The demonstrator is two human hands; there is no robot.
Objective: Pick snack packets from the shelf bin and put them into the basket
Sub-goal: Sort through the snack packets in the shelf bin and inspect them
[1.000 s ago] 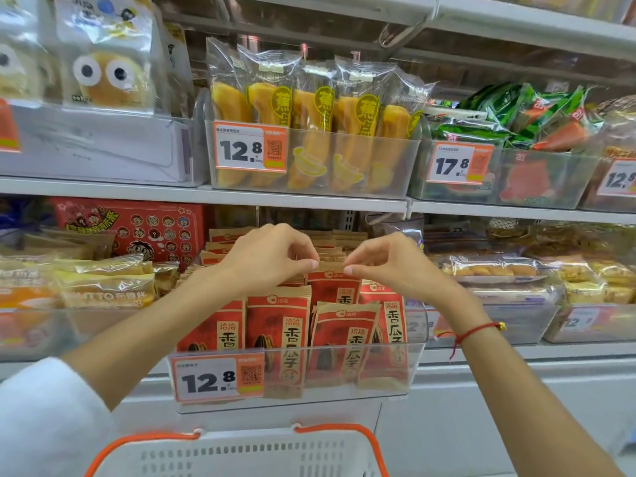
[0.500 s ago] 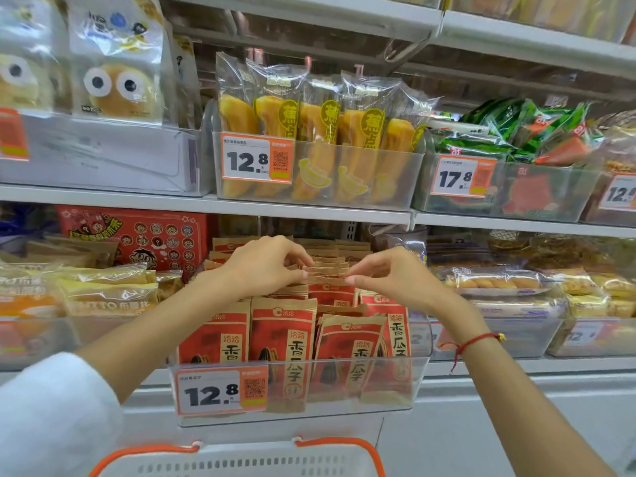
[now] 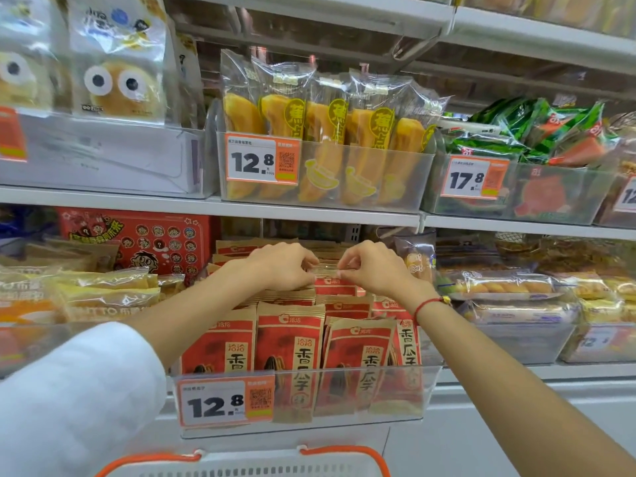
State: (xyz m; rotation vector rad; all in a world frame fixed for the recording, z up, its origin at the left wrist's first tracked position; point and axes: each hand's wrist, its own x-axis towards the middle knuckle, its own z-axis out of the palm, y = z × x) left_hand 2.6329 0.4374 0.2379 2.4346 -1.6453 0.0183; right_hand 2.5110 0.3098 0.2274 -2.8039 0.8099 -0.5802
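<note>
Hands over clear shelf bin (image 3: 426,390): left hand (image 3: 285,266) and right hand (image 3: 373,266) both have fingers curled, pinching the top edge of one red-brown snack packet (image 3: 332,282) mid-bin. Further packets (image 3: 289,342) stand upright toward 6 o'clock. Basket (image 3: 344,451), orange-handled, at 6 o'clock below bin

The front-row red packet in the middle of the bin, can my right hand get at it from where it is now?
Probably yes: the red packet stands with its top clear above the bin wall, and the right hand is just behind.
</note>
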